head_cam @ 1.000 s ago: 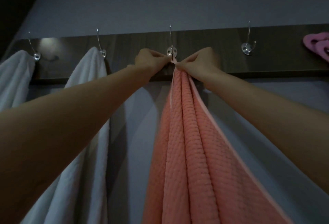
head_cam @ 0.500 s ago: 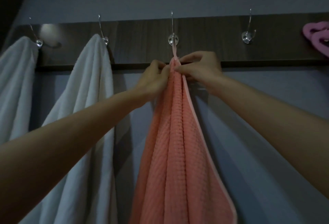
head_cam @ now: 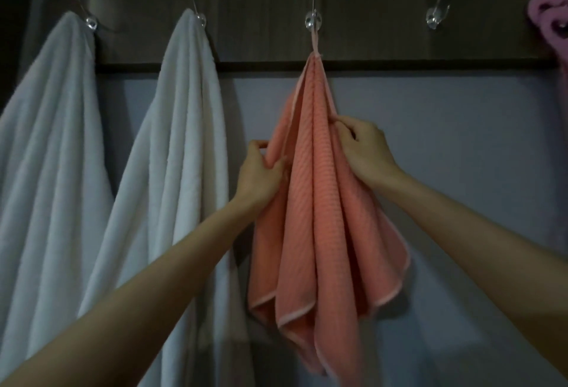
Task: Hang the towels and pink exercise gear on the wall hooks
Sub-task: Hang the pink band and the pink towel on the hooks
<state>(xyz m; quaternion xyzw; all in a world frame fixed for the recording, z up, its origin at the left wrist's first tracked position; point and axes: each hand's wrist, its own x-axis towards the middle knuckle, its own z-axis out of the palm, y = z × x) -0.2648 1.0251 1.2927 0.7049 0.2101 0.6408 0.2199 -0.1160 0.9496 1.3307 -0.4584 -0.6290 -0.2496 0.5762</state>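
Observation:
A salmon-pink towel (head_cam: 310,217) hangs by its small loop from the third metal hook (head_cam: 313,22) on a dark wooden rail (head_cam: 261,17). My left hand (head_cam: 261,171) pinches the towel's left fold. My right hand (head_cam: 362,147) grips its right edge a little higher. Two white towels (head_cam: 52,147) (head_cam: 181,147) hang from the first two hooks. A pink piece of exercise gear (head_cam: 550,20) hangs at the far right, partly cut off by the frame.
The fourth hook (head_cam: 435,16) between the pink towel and the pink gear is bare. The grey wall (head_cam: 445,140) lies behind everything. The room is dim.
Both hands slid down from the hook and loop to the towel's sides, and the towel now hangs from the hook by its loop. The view has tilted downward.

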